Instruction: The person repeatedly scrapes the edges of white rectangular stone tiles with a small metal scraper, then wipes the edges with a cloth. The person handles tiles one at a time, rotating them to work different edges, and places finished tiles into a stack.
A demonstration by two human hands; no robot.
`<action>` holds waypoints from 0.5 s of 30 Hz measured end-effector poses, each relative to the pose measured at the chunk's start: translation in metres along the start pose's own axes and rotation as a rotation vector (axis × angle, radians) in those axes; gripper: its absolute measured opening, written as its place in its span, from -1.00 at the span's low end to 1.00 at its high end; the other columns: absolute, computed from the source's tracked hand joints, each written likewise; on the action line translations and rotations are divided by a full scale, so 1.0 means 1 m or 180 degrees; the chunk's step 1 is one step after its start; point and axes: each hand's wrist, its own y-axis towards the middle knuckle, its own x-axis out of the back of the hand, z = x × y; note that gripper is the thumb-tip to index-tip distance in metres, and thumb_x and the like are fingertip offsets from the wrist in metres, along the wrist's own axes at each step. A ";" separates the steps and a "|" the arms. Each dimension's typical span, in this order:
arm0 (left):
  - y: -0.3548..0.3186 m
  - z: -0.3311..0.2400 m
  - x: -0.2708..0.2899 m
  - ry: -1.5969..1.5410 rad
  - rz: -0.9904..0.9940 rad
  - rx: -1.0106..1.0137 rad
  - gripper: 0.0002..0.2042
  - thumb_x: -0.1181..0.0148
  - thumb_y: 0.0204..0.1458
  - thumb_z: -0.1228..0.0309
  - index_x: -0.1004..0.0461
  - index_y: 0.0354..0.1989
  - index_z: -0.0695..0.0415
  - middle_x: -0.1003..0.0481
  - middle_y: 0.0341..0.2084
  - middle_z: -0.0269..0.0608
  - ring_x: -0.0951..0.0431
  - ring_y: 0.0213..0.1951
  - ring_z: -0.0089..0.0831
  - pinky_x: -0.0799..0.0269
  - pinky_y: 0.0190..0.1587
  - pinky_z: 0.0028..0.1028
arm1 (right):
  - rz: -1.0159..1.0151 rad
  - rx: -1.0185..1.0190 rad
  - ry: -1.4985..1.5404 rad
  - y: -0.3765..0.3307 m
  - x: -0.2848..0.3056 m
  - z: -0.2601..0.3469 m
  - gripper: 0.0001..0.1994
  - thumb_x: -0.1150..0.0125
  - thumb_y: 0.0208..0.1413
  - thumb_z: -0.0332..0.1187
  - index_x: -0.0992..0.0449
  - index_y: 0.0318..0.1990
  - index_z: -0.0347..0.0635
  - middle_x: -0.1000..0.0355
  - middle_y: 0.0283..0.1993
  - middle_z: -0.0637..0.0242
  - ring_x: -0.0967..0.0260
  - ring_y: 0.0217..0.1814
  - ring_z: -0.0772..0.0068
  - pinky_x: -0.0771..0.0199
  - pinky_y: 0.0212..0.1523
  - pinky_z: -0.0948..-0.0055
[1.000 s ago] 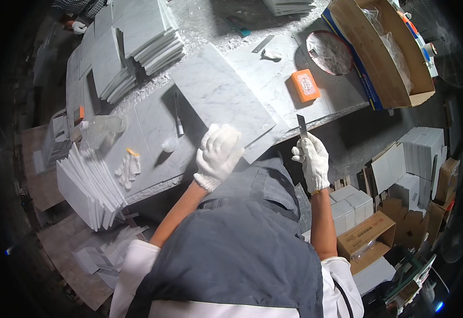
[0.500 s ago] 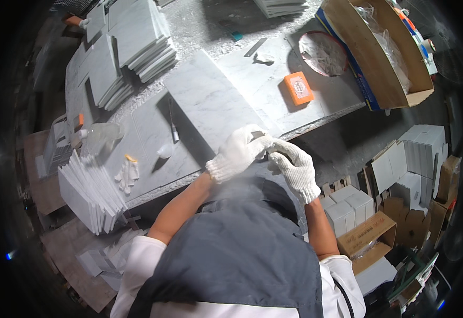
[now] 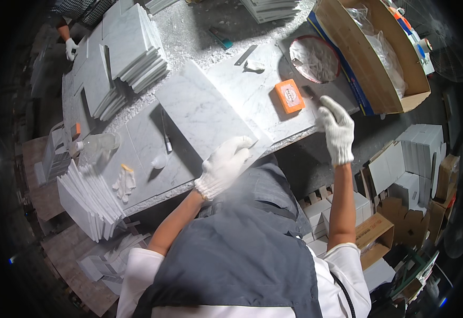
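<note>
Half a second on, the right hand (image 3: 336,129) has swung away from the left and now reaches out to the near edge of the surface (image 3: 226,29), its gloved fingers (image 3: 331,104) spread and extended toward a small dark tool (image 3: 311,93) lying just beside an orange block (image 3: 289,96); whether the fingertips touch the tool cannot be told. Meanwhile the left hand (image 3: 224,167), also in a white glove, has settled on the near corner of a large white marble slab (image 3: 202,114), fingers pressed together and flat on the stone, gripping nothing. That slab lies tilted across the middle of the surface, overlapping other marble sheets. Behind the orange block sits a round red-rimmed dish (image 3: 314,58), with an open cardboard box (image 3: 401,79) at the right edge. Stacks of marble tiles (image 3: 131,47) rise at the far left, where another person's gloved hand (image 3: 71,49) works.
</note>
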 end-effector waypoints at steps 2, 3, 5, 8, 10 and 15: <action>-0.002 0.007 -0.003 -0.0083 -0.0057 0.0054 -0.68 -0.10 0.19 0.32 -0.54 0.04 0.21 -0.60 -0.09 0.02 -0.59 0.01 -0.21 -0.41 0.13 -0.33 | -0.0258 0.0446 -0.0752 0.038 0.006 -0.007 -0.65 -0.30 0.25 -0.35 -0.56 0.16 -0.22 -0.60 -0.05 0.39 -0.49 -0.34 0.67 -0.56 -0.31 0.59; -0.003 0.010 -0.004 -0.0083 -0.0022 0.0155 -0.67 -0.10 0.19 0.32 -0.54 0.05 0.22 -0.60 -0.06 0.02 -0.58 0.02 -0.21 -0.41 0.14 -0.33 | -0.0199 0.0322 -0.0717 0.050 0.009 -0.010 -0.66 -0.29 0.25 -0.34 -0.57 0.14 -0.23 -0.61 -0.04 0.33 -0.49 -0.34 0.64 -0.54 -0.26 0.57; -0.005 0.014 -0.007 -0.0124 0.0007 0.0235 -0.66 -0.11 0.20 0.33 -0.53 0.08 0.22 -0.59 -0.03 0.02 -0.58 0.03 -0.22 -0.41 0.15 -0.34 | -0.0199 0.0064 -0.0835 0.071 0.012 -0.014 -0.69 -0.29 0.25 -0.34 -0.59 0.11 -0.22 -0.63 -0.04 0.28 -0.49 -0.36 0.60 -0.53 -0.22 0.55; -0.006 0.019 -0.009 -0.0304 -0.0020 0.0275 -0.65 -0.11 0.21 0.32 -0.52 0.11 0.21 -0.58 0.00 0.00 -0.58 0.03 -0.25 -0.41 0.14 -0.37 | -0.0171 0.0144 -0.1214 0.094 0.008 -0.018 -0.71 -0.28 0.24 -0.32 -0.61 0.08 -0.16 -0.64 -0.09 0.29 -0.50 -0.37 0.57 -0.52 -0.22 0.52; -0.006 0.023 -0.010 -0.0577 -0.0067 0.0501 -0.64 -0.12 0.21 0.32 -0.52 0.12 0.21 -0.58 0.00 0.00 -0.58 0.04 -0.28 -0.42 0.13 -0.39 | -0.0144 0.0102 -0.1416 0.105 0.003 -0.020 -0.72 -0.28 0.23 -0.31 -0.62 0.06 -0.13 -0.65 -0.12 0.30 -0.52 -0.37 0.54 -0.52 -0.23 0.50; -0.005 0.033 -0.009 -0.0553 -0.0227 0.0443 -0.67 -0.13 0.21 0.32 -0.53 0.08 0.21 -0.60 -0.08 -0.04 -0.59 -0.04 -0.33 -0.44 0.08 -0.40 | -0.0070 0.0260 -0.1731 0.122 -0.003 -0.028 -0.72 -0.29 0.23 -0.28 -0.63 0.05 -0.11 -0.64 -0.14 0.31 -0.55 -0.37 0.49 -0.54 -0.22 0.47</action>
